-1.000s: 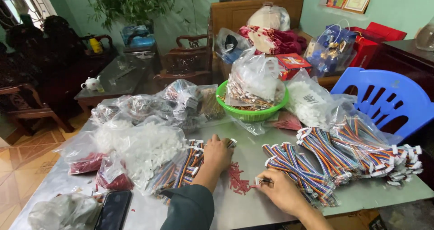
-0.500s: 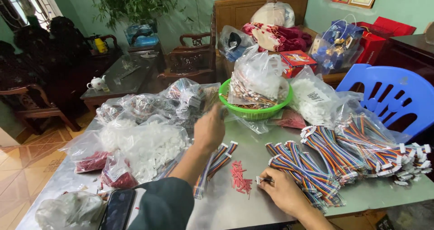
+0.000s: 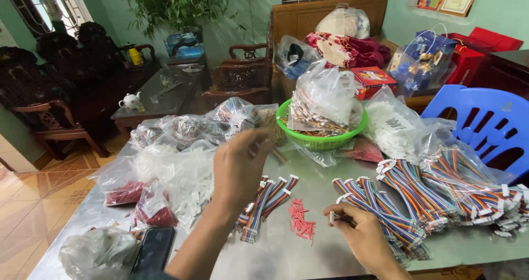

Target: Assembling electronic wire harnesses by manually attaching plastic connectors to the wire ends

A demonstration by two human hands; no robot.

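My left hand (image 3: 241, 167) is raised above the metal table (image 3: 308, 255), fingers pinched near a thin brown stick; whether it grips the stick is unclear. Below it lies a small bundle of rainbow ribbon cables (image 3: 265, 203) with white connectors. A little heap of red tube pieces (image 3: 301, 222) lies between my hands. My right hand (image 3: 361, 233) rests on the table, pinching a small dark piece at the end of a larger pile of ribbon cables (image 3: 424, 197).
A green basket (image 3: 322, 139) holding a plastic bag of parts stands at the middle back. Several clear bags (image 3: 176, 159) of white and red parts cover the left side. A black phone (image 3: 152, 249) lies near the front edge. A blue plastic chair (image 3: 485, 120) stands right.
My left hand has lifted off the ribbon cable bundle and risen toward the basket. The bundle now lies uncovered on the table. My right hand has stayed in place.
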